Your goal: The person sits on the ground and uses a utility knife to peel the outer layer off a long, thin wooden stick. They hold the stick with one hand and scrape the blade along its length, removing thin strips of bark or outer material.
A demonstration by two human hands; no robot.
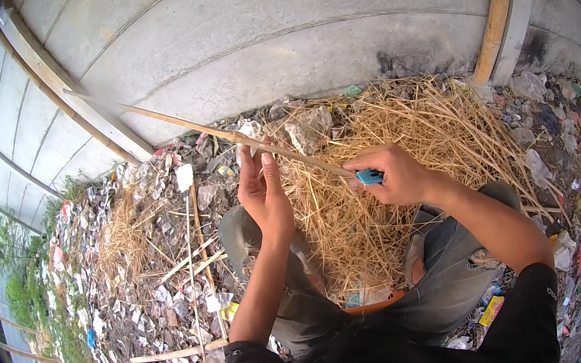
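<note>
A long thin bamboo stick slants from the far left down to my right hand. My left hand is raised under its middle, pinching it lightly at the thumb and fingertips. My right hand is closed around a small blue-handled tool at the near end of the stick; any blade on it is hidden. Below both hands, between my knees, lies a heap of thin straw-coloured strips.
A grey concrete panel wall rises ahead, with a bamboo pole leaning on it. Scraps of litter cover the ground around me. Several loose sticks lie at my left, and a pale rock stands beyond the heap.
</note>
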